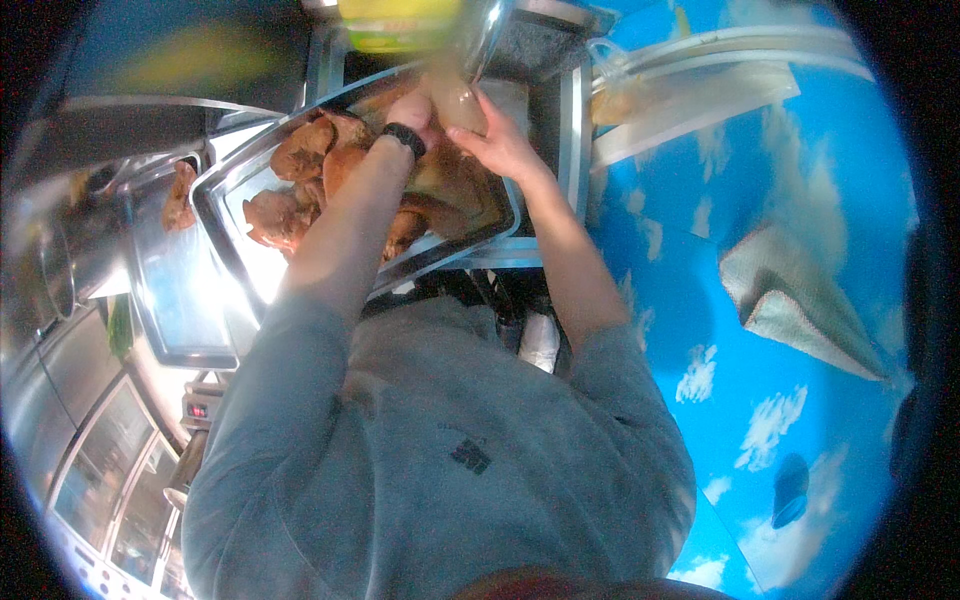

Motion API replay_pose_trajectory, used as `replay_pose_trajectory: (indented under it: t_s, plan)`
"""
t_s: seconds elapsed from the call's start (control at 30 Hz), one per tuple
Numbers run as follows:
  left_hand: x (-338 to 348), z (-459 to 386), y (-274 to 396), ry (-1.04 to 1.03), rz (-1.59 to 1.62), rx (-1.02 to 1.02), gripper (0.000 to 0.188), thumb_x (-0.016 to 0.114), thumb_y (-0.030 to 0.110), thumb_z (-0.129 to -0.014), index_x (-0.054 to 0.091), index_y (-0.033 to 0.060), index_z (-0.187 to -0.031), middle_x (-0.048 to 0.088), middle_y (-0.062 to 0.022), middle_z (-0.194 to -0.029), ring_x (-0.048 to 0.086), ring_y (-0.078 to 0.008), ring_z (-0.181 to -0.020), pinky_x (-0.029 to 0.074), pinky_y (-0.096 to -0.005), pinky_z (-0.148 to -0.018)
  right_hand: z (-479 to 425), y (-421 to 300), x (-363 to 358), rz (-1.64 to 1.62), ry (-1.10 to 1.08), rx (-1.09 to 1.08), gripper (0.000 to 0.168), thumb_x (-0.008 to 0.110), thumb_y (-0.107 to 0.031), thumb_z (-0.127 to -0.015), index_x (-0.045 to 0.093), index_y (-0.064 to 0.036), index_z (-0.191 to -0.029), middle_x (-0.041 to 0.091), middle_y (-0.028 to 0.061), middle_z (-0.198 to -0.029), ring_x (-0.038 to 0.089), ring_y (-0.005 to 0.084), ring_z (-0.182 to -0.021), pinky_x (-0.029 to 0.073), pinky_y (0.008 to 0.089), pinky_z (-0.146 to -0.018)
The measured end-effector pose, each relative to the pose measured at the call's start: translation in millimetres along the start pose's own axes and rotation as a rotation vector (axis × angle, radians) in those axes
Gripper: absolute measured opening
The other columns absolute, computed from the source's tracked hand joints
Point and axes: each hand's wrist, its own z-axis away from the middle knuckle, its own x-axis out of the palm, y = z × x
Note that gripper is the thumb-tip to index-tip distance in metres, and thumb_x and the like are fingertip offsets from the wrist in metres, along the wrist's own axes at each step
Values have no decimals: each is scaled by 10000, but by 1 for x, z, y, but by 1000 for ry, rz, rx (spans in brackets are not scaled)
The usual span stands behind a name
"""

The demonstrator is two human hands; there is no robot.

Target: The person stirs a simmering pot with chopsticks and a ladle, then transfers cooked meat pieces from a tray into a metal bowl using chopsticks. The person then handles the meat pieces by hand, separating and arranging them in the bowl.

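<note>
Both of my hands are over the upper right part of a metal tray point(225, 225) holding brown meat pieces point(304, 150) and brownish liquid. A blurred pale brown object point(459, 109) is between the hands; blur hides what it is. My right hand point(504, 144) has its thumb and fingers around this object's near side. Close on its left is my left hand point(411, 112), with a black band point(405, 139) at the wrist. Its fingers point away from me and are partly hidden, so its grip is unclear. More meat point(281, 217) lies left of my left forearm.
The tray rests over a metal sink point(576, 150). A yellow-green container point(397, 26) stands beyond. At left, a second tray point(184, 300) holds a brown piece point(178, 199). On the blue sky-patterned surface point(675, 300) lie a folded cloth point(795, 307) and a plastic bag point(619, 97).
</note>
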Motion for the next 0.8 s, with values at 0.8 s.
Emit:
replay_pose_trajectory:
  t_s: [0.8]
  plan:
    - [13, 57, 15, -172, 1, 175, 344, 631, 210, -889, 554, 104, -1207, 639, -66, -1115, 617, -225, -988, 510, -370, -832, -29, -8, 12, 230, -40, 153, 705, 617, -468, -857, 401, -3, -1341, 511, 224, -1296, 512, 317, -1182, 408, 370, -984]
